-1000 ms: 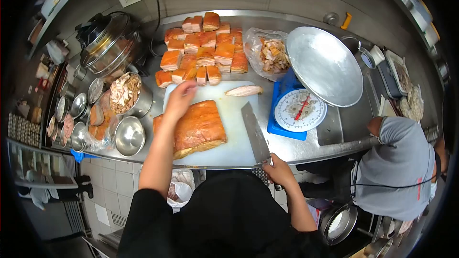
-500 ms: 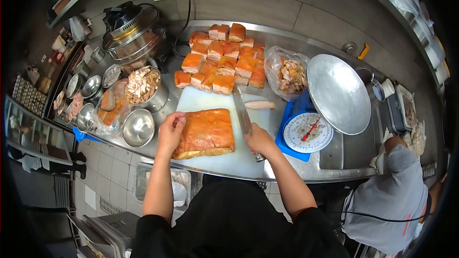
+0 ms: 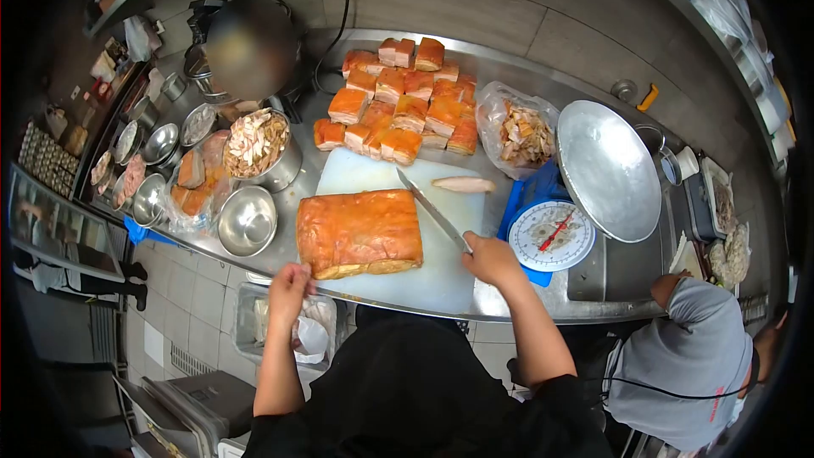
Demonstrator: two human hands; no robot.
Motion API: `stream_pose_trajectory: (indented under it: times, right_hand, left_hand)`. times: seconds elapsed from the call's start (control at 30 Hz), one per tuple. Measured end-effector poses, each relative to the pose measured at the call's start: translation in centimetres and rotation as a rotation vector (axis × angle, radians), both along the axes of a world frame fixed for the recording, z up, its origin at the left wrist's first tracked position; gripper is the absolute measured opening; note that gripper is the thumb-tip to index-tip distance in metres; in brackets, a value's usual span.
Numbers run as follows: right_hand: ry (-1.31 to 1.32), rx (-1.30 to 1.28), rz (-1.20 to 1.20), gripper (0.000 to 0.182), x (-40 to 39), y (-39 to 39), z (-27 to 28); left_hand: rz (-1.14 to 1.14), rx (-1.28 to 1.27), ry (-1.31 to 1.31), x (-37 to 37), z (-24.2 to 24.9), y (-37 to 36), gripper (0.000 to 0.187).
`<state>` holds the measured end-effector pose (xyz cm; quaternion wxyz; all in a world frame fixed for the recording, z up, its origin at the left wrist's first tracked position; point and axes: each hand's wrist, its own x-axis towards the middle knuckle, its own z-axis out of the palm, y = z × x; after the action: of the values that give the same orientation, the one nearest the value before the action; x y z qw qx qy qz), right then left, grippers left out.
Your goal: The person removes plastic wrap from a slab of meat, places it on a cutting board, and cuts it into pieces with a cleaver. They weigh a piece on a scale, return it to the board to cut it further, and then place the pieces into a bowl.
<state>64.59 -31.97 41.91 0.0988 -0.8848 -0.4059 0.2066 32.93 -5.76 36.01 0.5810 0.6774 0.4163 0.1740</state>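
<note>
A big slab of roasted pork belly (image 3: 359, 229), orange skin up, lies on the white cutting board (image 3: 398, 295). At its near left corner is my left hand (image 3: 290, 290), fingers pinched together; what they hold, if anything, is too small to make out. My right hand (image 3: 492, 261) grips a knife (image 3: 439, 217) by its handle, the blade pointing away and to the left over the board, right of the slab. A thin pale strip of meat (image 3: 462, 185) lies beyond the blade. Several cut pork blocks (image 3: 398, 106) are grouped behind the board.
Right of the board stand a blue dial scale (image 3: 551, 237) with a metal pan (image 3: 609, 171) and a bag of meat scraps (image 3: 515, 131). To the left are an empty steel bowl (image 3: 247, 220) and a pot of sliced meat (image 3: 275, 174). A person in grey (image 3: 678, 365) works at right.
My left hand has moved off the slab's top to its near left corner. My right hand has shifted right and the knife now slants more. The slab appears slightly turned.
</note>
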Motion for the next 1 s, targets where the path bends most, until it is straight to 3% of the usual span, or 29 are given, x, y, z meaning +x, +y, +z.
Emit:
stream_pose_trajectory:
  times: [0.03,0.07,0.13,0.3,0.43,0.5,0.63,0.7,0.83,0.9,1.0]
  right_hand:
    - [-0.002,-0.001,0.003,0.029,0.5,0.1,0.6]
    - [-0.030,-0.051,0.072,0.031,1.2,0.4,1.6]
    - [-0.075,-0.136,0.176,0.036,1.9,1.0,4.1]
    - [-0.083,-0.321,0.295,0.038,2.4,1.8,7.7]
    - [-0.014,-0.349,0.329,0.036,1.8,-0.2,7.8]
    - [0.022,-0.331,0.362,0.037,0.6,-1.6,7.5]
    - [0.187,-0.328,0.327,0.037,-2.9,-4.2,6.9]
    - [0.262,-0.295,0.326,0.037,-4.5,-5.5,5.6]
    - [0.346,-0.197,0.288,0.036,-7.4,-7.2,3.5]
    - [0.385,-0.151,0.253,0.036,-8.1,-7.7,3.8]
    - [0.430,-0.048,-0.024,0.038,-8.8,-9.8,5.0]
  left_hand:
    - [-0.087,-0.238,0.132,-0.3,0.4,-0.7,0.034]
    - [-0.082,-0.239,0.128,-0.1,0.6,-1.5,0.034]
    - [-0.121,-0.550,0.111,0.5,0.7,-3.2,0.049]
    - [-0.009,-0.656,-0.159,1.3,-1.4,-2.6,0.061]
    - [0.061,-0.535,-0.092,2.1,-2.6,1.0,0.057]
    - [0.076,-0.306,-0.046,3.1,-4.4,4.1,0.055]
    - [0.054,-0.058,0.195,7.8,0.3,7.8,0.051]
    - [-0.053,0.184,0.192,9.7,-0.3,10.0,0.049]
    - [-0.210,0.142,0.162,13.8,2.5,10.4,0.048]
    - [-0.442,0.327,0.224,15.8,0.6,11.4,0.046]
    - [-0.524,0.461,0.274,18.3,-2.5,11.8,0.046]
